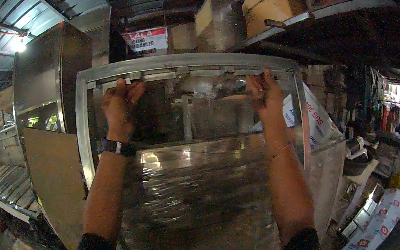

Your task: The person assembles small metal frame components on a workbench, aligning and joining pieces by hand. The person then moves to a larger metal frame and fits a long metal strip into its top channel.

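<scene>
A large steel cabinet frame (188,62) with an open front stands before me, its shiny shelf wrapped in clear film (191,185). My left hand (120,106) reaches up to the underside of the top rail at the left, fingers curled on a metal strip (145,75) there. My right hand (264,94) grips the same top rail farther right, fingers closed around a strip of the track. A dark wristwatch (117,147) sits on my left wrist.
A tall steel cabinet (48,78) stands to the left with a brown board (50,170) leaning below it. Cardboard boxes (262,6) sit on a shelf overhead. White printed cartons (374,231) lie on the floor at right, near a dark pot (358,162).
</scene>
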Tool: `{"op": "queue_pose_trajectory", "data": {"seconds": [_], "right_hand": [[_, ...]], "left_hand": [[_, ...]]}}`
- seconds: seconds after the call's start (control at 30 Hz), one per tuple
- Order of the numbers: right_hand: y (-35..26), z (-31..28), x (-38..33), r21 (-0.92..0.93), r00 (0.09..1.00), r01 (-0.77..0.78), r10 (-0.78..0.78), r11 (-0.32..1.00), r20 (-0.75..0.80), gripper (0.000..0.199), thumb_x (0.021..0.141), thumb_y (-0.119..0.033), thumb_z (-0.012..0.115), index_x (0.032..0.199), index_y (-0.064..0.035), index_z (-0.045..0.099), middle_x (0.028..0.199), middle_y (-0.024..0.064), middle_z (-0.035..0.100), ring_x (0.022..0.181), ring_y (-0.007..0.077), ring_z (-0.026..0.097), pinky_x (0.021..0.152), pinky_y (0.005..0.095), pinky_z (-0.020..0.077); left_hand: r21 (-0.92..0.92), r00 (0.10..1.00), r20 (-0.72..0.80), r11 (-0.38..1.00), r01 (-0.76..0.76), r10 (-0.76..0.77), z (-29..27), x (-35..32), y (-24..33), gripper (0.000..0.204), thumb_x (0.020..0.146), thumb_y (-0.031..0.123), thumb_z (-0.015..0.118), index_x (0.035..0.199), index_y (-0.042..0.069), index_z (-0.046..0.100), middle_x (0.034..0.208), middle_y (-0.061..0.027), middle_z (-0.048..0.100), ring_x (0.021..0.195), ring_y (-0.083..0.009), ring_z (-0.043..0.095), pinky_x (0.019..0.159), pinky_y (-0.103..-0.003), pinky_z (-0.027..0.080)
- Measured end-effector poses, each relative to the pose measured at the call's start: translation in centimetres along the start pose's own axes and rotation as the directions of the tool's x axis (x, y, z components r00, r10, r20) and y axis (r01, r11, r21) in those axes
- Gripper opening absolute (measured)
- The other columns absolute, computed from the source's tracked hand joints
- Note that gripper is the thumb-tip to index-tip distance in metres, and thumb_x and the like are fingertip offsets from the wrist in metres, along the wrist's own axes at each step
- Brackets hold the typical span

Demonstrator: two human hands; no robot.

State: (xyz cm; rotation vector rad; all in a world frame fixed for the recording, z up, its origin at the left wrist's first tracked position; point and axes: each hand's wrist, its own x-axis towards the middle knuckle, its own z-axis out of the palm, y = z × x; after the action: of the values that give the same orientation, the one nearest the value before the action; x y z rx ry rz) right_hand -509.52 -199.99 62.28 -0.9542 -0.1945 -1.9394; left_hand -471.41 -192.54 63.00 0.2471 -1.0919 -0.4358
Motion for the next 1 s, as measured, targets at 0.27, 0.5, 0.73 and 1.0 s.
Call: {"op": "queue_pose_trajectory", "data": {"seconds": [0.27, 0.5, 0.73, 1.0], "right_hand": [[-0.2, 0.1, -0.2, 0.001, 1.0, 0.005, -0.005, 1.0, 0.013, 0.028, 0.098, -0.019, 0.075, 0.114, 0.0005, 0.061, 0.106, 0.016, 0.067, 0.108, 0.0344, 0.069, 0.103, 0.0462, 0.0619], [0.0, 0.1, 0.0, -0.016, 0.999, 0.034, -0.034, 0.999, 0.009, 0.03, 0.098, -0.02, 0.076, 0.115, 0.0002, 0.061, 0.107, 0.0169, 0.065, 0.106, 0.0332, 0.069, 0.101, 0.0461, 0.0633], [0.3, -1.0, 0.8, 0.002, 1.0, 0.028, -0.028, 1.0, 0.006, 0.034, 0.096, -0.021, 0.079, 0.114, 0.0001, 0.061, 0.103, 0.0133, 0.066, 0.102, 0.0332, 0.072, 0.094, 0.0444, 0.0664], [0.1, 0.1, -0.3, 0.037, 0.999, 0.035, -0.035, 0.999, 0.002, 0.023, 0.098, -0.018, 0.076, 0.108, -0.003, 0.061, 0.098, 0.0107, 0.063, 0.094, 0.028, 0.07, 0.098, 0.047, 0.0636]], "left_hand": [[-0.174, 0.999, -0.012, 0.983, 0.05, -0.053, 0.5, -0.7, 0.6, 0.031, 0.107, 0.02, 0.064, 0.115, -0.009, 0.055, 0.113, -0.0299, 0.072, 0.096, -0.0353, 0.077, 0.084, -0.04, 0.067], [-0.135, 0.998, -0.032, 0.989, 0.056, -0.061, 0.3, -0.5, 0.0, 0.033, 0.111, 0.023, 0.056, 0.113, -0.009, 0.063, 0.118, -0.0248, 0.074, 0.099, -0.0287, 0.077, 0.086, -0.034, 0.065], [-0.139, 0.999, 0.019, 0.989, 0.044, -0.042, -0.3, -0.2, -0.1, 0.036, 0.105, 0.022, 0.067, 0.118, -0.008, 0.052, 0.111, -0.0275, 0.073, 0.096, -0.0367, 0.077, 0.083, -0.04, 0.067], [0.348, 0.982, 0.111, 0.919, -0.183, 0.154, -1.0, 0.5, -0.7, 0.033, 0.107, 0.021, 0.064, 0.118, -0.007, 0.053, 0.112, -0.0273, 0.072, 0.098, -0.0358, 0.077, 0.085, -0.041, 0.066]]}}
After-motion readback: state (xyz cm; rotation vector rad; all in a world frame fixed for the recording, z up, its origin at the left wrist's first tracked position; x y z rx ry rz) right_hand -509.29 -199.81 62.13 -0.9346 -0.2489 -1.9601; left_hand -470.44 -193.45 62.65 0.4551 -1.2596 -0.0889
